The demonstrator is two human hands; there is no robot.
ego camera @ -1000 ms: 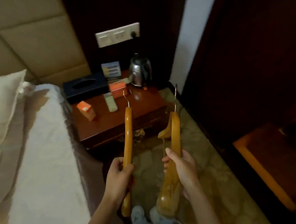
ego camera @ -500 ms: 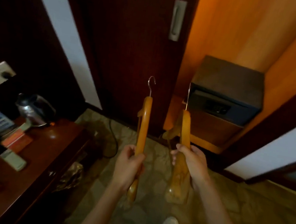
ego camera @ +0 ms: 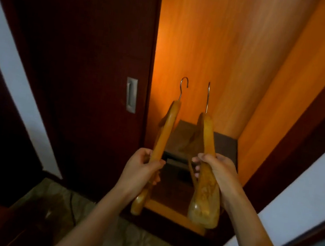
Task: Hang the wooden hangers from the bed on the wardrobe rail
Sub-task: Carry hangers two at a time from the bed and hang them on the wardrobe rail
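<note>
Carry step: left hand (ego camera: 141, 170) clamps one honey-coloured wooden hanger with steel hook (ego camera: 161, 142), right hand (ego camera: 216, 174) another (ego camera: 206, 172) — both upright before the open orange-lit wardrobe (ego camera: 222, 47). Next: raise hooks to the rail (out of view).

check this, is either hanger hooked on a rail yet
No, the left hand and right hand each hold a wooden hanger upright, hooks free in front of the open wardrobe.

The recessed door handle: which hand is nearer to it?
Left. The left hand sits just below and right of the door handle; the right hand is farther right, before the safe.
</note>
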